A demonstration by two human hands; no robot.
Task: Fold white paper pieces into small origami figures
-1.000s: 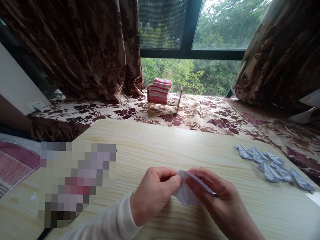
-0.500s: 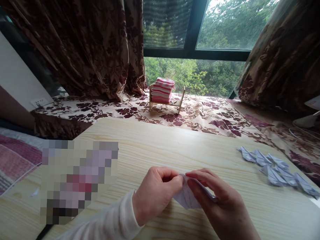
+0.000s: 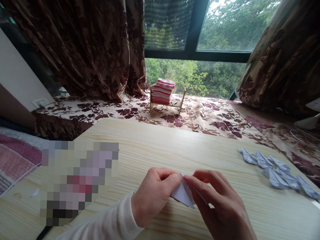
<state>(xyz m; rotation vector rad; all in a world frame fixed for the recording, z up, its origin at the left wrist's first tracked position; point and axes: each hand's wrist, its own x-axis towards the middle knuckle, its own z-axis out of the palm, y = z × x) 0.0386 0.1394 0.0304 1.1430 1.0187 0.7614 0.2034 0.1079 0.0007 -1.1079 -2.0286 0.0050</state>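
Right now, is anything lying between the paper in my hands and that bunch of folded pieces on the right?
Nothing visible. The left hand and right hand both pinch the paper, and only wooden table surface shows between it and the folded pieces.

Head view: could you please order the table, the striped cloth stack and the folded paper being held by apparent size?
1. table
2. striped cloth stack and folded paper: they look alike, and the stack sits farther off, so I leave them unranked.
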